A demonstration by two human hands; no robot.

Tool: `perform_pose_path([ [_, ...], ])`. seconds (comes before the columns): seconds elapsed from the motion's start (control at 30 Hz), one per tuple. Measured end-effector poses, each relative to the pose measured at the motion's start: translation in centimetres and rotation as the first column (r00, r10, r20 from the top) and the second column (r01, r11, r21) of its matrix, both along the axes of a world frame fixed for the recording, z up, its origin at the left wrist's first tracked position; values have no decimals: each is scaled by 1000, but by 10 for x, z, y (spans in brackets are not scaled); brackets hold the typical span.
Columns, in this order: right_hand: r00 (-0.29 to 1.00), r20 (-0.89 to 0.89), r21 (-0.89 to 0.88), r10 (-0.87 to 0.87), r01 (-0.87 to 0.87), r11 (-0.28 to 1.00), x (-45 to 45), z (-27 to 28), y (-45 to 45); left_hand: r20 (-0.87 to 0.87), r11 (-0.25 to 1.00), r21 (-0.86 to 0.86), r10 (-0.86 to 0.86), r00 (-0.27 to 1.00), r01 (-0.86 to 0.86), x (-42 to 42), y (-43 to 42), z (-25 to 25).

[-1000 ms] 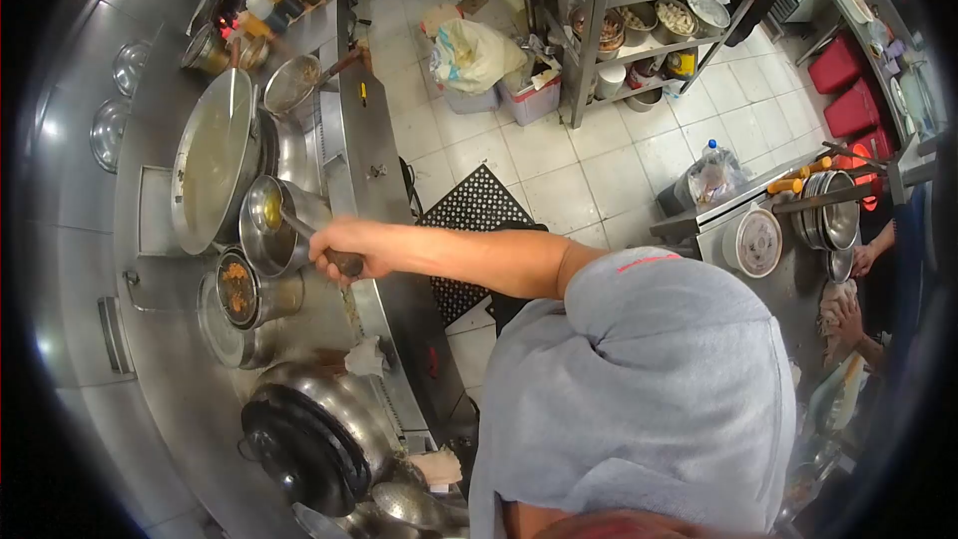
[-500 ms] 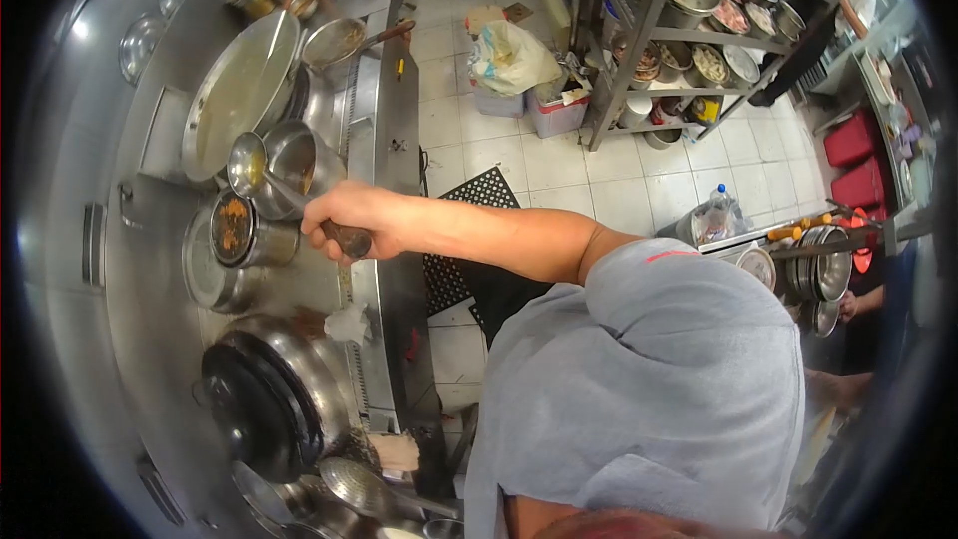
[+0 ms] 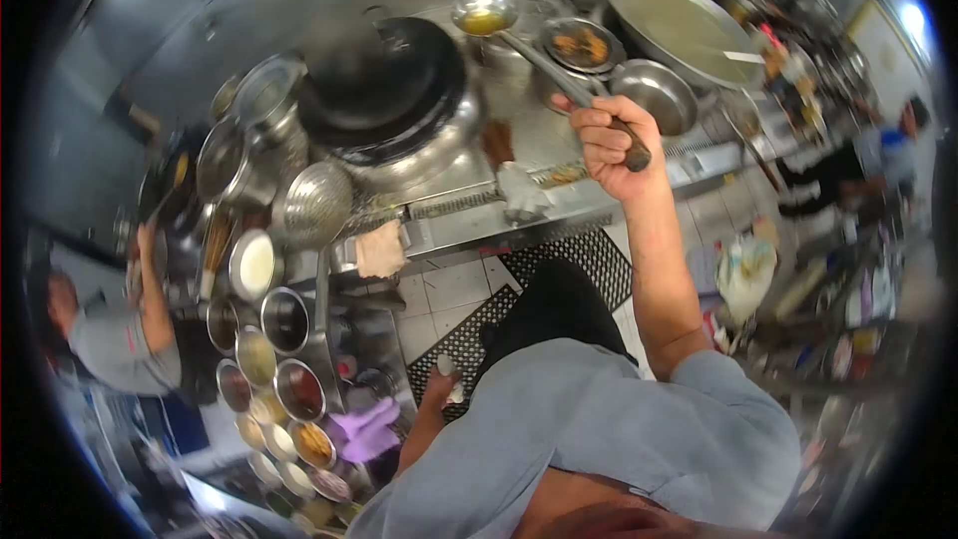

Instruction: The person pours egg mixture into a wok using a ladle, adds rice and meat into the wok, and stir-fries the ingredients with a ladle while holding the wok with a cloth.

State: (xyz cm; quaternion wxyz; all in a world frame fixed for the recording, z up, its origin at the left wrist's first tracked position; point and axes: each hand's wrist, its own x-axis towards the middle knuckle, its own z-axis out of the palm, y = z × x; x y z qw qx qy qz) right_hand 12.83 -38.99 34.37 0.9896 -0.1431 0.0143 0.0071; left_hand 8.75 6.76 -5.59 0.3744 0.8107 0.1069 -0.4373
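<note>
My right hand (image 3: pixel 614 145) is closed around the dark handle of a ladle (image 3: pixel 486 18). Yellow liquid lies in the ladle's bowl, which hangs above the stove, to the right of a black wok (image 3: pixel 374 90). Near the bowl are a pot topped with a strainer of brown bits (image 3: pixel 581 46) and a steel pot (image 3: pixel 654 95). My left hand (image 3: pixel 439 387) is low at my side, over the black floor mat, its fingers curled around something pale that is too small to make out.
A perforated skimmer (image 3: pixel 317 202) lies at the left. Several ingredient containers (image 3: pixel 301 389) and a purple cloth (image 3: pixel 365 429) stand beside me. A large basin of cloudy liquid (image 3: pixel 689 25) is at back right. Another person (image 3: pixel 125 344) works at left; one (image 3: pixel 888 155) stands far right.
My view has swung left, bringing the wok, ingredient containers and my left hand into sight. The ladle has moved from beside the steel pot toward the wok, still in my right hand.
</note>
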Motion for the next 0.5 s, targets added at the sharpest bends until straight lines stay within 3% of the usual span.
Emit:
perform_pose_path([
  [0.03, 999, 12, 55, 31, -31, 998, 13, -1, 3, -105, 979, -49, 190, 976, -196, -3, -6, 14],
  [0.17, 990, 37, 120, 139, -143, 982, 70, -20, 14, -137, 908, -77, 400, 906, -413, -32, 14, -23],
  [0.23, 982, 3, 93, 188, -188, 978, 97, -40, 16, -197, 804, -91, 565, 802, -588, -52, 21, -32],
  [0.3, 971, -135, -129, 199, -216, 968, 126, -64, 11, -203, 752, -77, 632, 748, -655, -74, 16, -17],
  [0.33, 956, -198, -143, 214, -244, 959, 139, -69, 17, -153, 754, 7, 649, 745, -656, -78, 2, 8],
  [0.37, 950, -272, -291, 153, -233, 928, 150, -70, 22, -108, 754, 108, 657, 746, -648, -85, -2, 23],
  [0.47, 924, -356, -383, 138, -279, 881, 196, -112, 13, -228, 714, 160, 699, 678, -682, -117, -13, 1],
  [0.5, 942, -335, -599, 27, -235, 765, 203, -128, 11, -284, 699, 183, 711, 643, -692, -134, -15, -12],
])
